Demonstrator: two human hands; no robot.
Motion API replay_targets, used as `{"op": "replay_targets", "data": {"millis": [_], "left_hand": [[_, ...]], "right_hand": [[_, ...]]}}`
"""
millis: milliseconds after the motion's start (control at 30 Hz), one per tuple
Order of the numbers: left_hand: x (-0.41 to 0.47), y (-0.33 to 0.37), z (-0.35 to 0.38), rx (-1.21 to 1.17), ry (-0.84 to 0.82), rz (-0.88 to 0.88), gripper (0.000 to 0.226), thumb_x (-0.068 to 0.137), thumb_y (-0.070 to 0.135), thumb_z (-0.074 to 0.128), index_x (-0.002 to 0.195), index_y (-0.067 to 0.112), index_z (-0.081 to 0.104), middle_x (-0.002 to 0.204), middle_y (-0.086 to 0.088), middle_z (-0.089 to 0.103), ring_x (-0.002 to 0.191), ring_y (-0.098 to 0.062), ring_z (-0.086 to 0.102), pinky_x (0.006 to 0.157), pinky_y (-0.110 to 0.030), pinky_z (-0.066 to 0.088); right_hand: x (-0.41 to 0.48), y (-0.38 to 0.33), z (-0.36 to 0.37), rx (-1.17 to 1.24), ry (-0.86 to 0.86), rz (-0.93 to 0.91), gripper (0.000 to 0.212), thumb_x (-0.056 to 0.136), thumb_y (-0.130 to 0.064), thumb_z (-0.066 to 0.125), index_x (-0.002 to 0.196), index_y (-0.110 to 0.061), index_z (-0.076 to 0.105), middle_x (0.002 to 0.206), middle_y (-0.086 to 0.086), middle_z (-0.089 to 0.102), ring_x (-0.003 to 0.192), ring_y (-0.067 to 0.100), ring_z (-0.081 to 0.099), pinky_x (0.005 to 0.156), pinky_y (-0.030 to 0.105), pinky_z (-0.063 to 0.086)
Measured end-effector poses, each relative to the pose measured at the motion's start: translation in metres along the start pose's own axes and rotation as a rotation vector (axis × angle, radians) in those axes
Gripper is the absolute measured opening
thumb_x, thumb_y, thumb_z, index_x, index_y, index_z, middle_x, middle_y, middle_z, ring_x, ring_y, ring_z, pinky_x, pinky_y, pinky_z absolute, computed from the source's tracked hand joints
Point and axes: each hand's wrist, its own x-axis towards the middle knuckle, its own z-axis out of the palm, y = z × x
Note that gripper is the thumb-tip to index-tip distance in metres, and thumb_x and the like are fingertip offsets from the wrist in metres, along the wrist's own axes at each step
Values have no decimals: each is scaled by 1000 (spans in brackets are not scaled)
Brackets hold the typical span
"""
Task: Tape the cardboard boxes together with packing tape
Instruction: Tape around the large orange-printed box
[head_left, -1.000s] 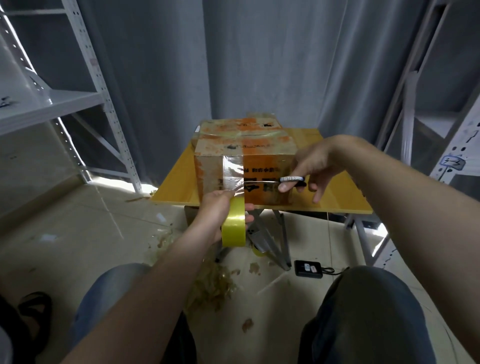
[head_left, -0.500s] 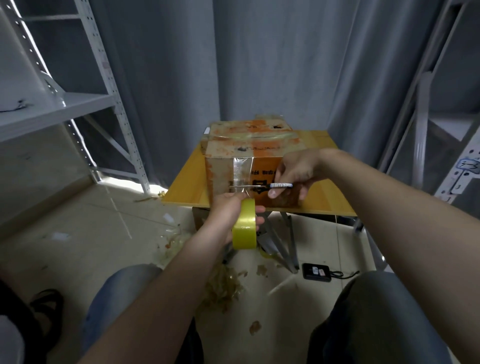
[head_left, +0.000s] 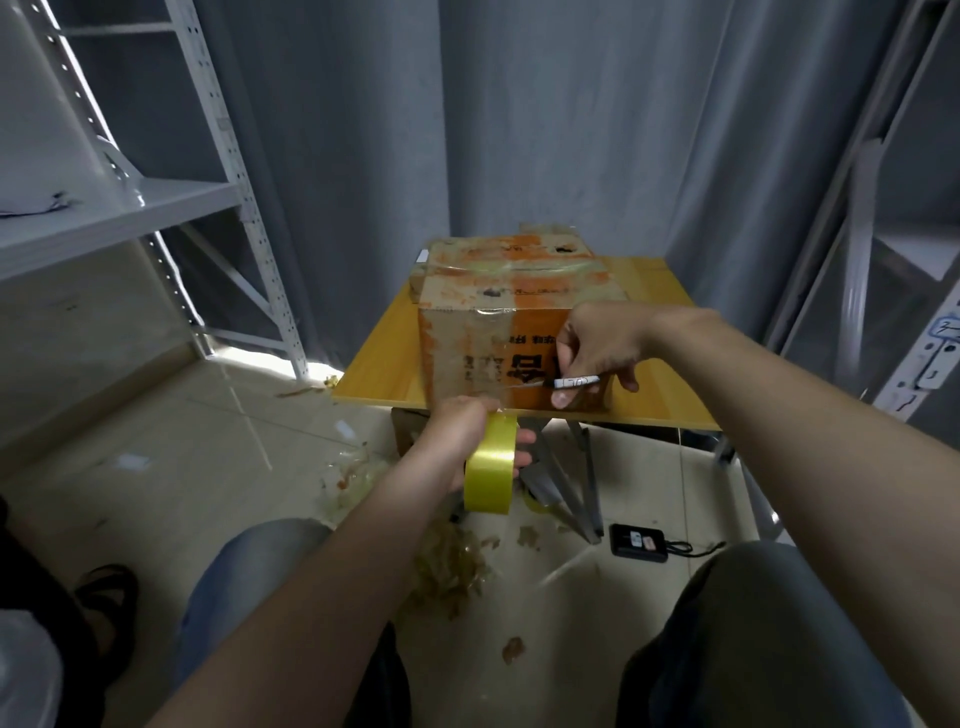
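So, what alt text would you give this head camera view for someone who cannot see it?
Seen from above, a person's left hand holds a yellow tape roll at the edge of a yellow table, while the right hand holds a small cutter against the front of taped cardboard boxes. Tape scraps litter the floor.

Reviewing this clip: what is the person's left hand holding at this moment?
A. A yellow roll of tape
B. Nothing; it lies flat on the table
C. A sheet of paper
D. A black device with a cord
A: the left hand grips the yellow tape roll in front of the cardboard box, while the right hand holds a small cutter against the box front.
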Motion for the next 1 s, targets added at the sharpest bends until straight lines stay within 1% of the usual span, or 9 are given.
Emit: {"op": "replay_targets", "data": {"millis": [167, 267, 333, 433, 533, 633, 700, 833, 1000], "left_hand": [[-3, 1, -1, 53, -21, -44, 25, 109, 26, 49, 114, 5, 62, 91, -22, 78, 57, -31, 73, 49, -36, 58], [-4, 2, 2, 81, -48, -53, 27, 109, 27, 49, 118, 5, 61, 89, -23, 78, 57, -32, 73, 46, -35, 57], [-4, 1, 7, 118, -78, -69, 25, 109, 26, 48, 124, 9, 58, 90, -23, 78, 59, -33, 74, 48, -36, 58], [-3, 1, 16, 140, -111, -78, 23, 108, 26, 50, 122, 9, 57, 93, -23, 78, 63, -34, 75, 54, -40, 63], [-1, 2, 24, 169, -149, -60, 21, 106, 26, 53, 119, 10, 58, 94, -22, 78, 68, -34, 77, 59, -42, 65], [0, 4, 32, 182, -179, -48, 20, 107, 26, 54, 120, 11, 57, 94, -22, 78, 69, -33, 77, 64, -46, 64], [0, 5, 36, 186, -192, -40, 18, 107, 25, 53, 118, 11, 56, 94, -22, 78, 68, -33, 77, 64, -47, 64], [2, 6, 38, 199, -203, -27, 17, 109, 24, 52, 120, 12, 52, 94, -22, 78, 67, -32, 77, 58, -42, 64], [4, 6, 36, 196, -201, -25, 24, 108, 24, 53, 128, 11, 48, 94, -23, 78, 67, -33, 77, 55, -40, 64]], "right_hand": [[-7, -13, -6, -147, 182, -93, 34, 67, -38, 96, 80, -18, 71, 72, -9, 69, 58, 2, 63, 39, 15, 41], [-13, -9, -6, 215, 431, -266, 33, 68, -31, 96, 79, -20, 68, 67, -9, 68, 62, 6, 60, 58, 24, 44], [-16, -1, -8, 502, 676, -344, 37, 71, -25, 95, 90, -16, 65, 65, -5, 67, 61, 14, 61, 55, 30, 50], [-16, 21, -10, 735, 1022, -209, 45, 75, -32, 94, 97, -19, 57, 70, -1, 71, 52, 15, 66, 36, 31, 48], [-14, 62, 2, 779, 1201, 120, 30, 84, -33, 83, 83, -20, 56, 85, 12, 76, 56, 17, 71, 34, 35, 50], [-17, 103, 26, 469, 1095, 433, 31, 84, -41, 76, 82, -11, 69, 80, 14, 74, 75, 33, 72, 63, 48, 63], [-17, 121, 41, 270, 907, 554, 32, 86, -43, 77, 85, -11, 74, 91, 16, 73, 89, 38, 67, 78, 41, 58], [-15, 127, 57, 59, 619, 602, 27, 88, -38, 81, 88, -11, 76, 91, 13, 69, 88, 33, 63, 71, 34, 50], [-12, 109, 42, -106, 581, 647, 36, 94, -42, 72, 85, -7, 69, 88, 13, 65, 78, 32, 59, 62, 32, 43]]}}
